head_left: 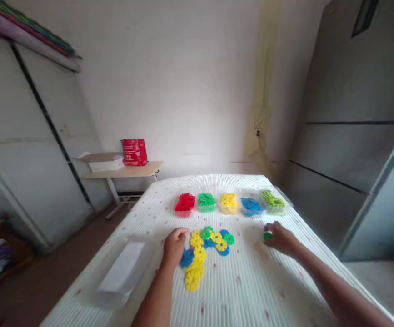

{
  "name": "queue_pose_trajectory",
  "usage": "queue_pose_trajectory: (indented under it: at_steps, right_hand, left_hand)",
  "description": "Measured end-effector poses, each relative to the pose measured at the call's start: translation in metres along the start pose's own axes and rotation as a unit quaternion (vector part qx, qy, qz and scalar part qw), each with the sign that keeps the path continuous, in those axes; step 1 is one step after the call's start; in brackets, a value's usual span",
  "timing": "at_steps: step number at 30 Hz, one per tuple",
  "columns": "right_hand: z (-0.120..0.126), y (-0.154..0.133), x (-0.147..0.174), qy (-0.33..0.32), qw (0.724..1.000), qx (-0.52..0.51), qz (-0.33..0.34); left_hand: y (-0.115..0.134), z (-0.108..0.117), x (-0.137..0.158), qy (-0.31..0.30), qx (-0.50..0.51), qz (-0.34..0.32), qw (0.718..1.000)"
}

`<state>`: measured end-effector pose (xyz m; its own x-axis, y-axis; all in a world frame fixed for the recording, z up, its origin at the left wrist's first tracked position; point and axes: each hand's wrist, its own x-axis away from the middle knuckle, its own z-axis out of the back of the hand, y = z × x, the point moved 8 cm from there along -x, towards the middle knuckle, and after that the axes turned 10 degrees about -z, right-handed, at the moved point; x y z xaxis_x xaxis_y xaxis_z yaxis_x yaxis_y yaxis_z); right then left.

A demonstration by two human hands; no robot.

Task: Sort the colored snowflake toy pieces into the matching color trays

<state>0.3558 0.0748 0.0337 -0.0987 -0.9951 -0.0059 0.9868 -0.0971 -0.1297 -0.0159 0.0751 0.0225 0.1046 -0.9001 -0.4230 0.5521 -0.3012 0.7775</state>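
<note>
My right hand is above the right part of the table, its fingers closed on a green snowflake disc. My left hand is curled just left of the joined discs, next to a blue snowflake disc; whatever its fingers hold, if anything, is hidden. Between my hands lies a chain of interlocked yellow discs. Its upper end bends right into a cluster of green, yellow and blue discs, with a green disc at the right edge.
Beyond my hands stands a row of clear boxes with red discs, green discs, yellow discs, blue discs and lime discs. A clear plastic lid or tray lies left on the striped tablecloth.
</note>
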Motion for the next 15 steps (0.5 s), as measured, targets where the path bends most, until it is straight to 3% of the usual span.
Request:
queue_pose_trajectory:
  at_steps: [7,11,15]
  right_hand:
    - [0.002,-0.029,0.004,-0.008,1.0,0.012,0.018]
    - [0.009,-0.084,0.024,-0.005,0.996,-0.003,0.093]
    - [0.045,-0.152,0.022,0.065,0.986,-0.004,0.156]
  left_hand:
    - [-0.003,0.0,0.0,0.006,-0.002,-0.002,1.0]
    - [-0.002,0.0,0.0,0.011,-0.004,-0.001,1.0]
    - [0.001,0.001,0.001,0.012,-0.007,-0.001,1.0]
